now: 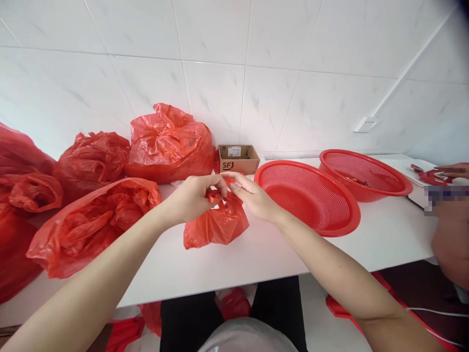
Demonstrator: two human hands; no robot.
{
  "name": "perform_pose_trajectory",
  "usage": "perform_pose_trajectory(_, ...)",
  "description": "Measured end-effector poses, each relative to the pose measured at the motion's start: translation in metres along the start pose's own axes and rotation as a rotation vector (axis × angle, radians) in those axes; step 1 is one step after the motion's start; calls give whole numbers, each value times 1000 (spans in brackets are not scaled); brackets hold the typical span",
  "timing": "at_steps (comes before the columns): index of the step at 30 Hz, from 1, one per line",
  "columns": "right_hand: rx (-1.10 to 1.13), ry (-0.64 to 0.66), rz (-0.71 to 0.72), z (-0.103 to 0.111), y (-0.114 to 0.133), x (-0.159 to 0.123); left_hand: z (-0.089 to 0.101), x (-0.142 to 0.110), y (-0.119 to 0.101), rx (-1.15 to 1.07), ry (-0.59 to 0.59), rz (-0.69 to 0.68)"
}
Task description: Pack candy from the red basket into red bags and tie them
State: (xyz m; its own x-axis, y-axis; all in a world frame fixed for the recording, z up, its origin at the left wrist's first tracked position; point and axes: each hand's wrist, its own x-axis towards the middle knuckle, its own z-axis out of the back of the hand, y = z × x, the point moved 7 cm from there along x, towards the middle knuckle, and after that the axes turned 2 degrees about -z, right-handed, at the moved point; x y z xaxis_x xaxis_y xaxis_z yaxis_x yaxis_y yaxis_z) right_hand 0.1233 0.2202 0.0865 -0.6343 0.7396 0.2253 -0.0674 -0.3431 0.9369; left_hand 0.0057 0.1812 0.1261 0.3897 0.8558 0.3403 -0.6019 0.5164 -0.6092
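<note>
A: Okay, left to right, quick. Far left?

B: Pile of stuffed red plastic bags [22, 195] on the white table [256, 254]. One big bag in front [91, 225], one behind it [93, 156], and the biggest [170, 144] against the tiled wall.

A: Hands?

B: Left hand [194, 195] is pinched shut on the top of a small red plastic bag [216, 222]. Right hand [252, 195] pinches the same bunched top from the other side, fingertips nearly meeting the left's. So both are grasping the bag's neck.

A: Where's that bag?

B: Middle of the table, near the front edge, its bottom resting on the surface. Just right of the big front bag, just left of the near basket.

A: Behind it?

B: Small open cardboard box [239, 159] by the wall, printed logo on the front.

A: Right side?

B: Two red plastic colander baskets, near one [311, 200] tilted, far one [364, 173] overlapping behind it with something small inside, can't tell what. Far right, another person's hand [454, 170] touching red pieces on the table edge. White wall socket [366, 123] above.
</note>
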Motion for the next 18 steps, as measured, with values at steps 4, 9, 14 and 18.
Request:
perform_pose_trajectory(4,74,120,0,-10,-7,-2,4,-9,-5,262,-310,-135)
perform_pose_trajectory(9,-206,32,72,7,6,-7,-3,-24,0,349,-325,-247)
perform_pose_trajectory(14,-785,-142,-75,51,-9,5,-13,-59,12,493,-229,-165)
perform_pose_trajectory(18,-937,-193,-190,75,-35,18,-32,-84,15,295,-18,-103)
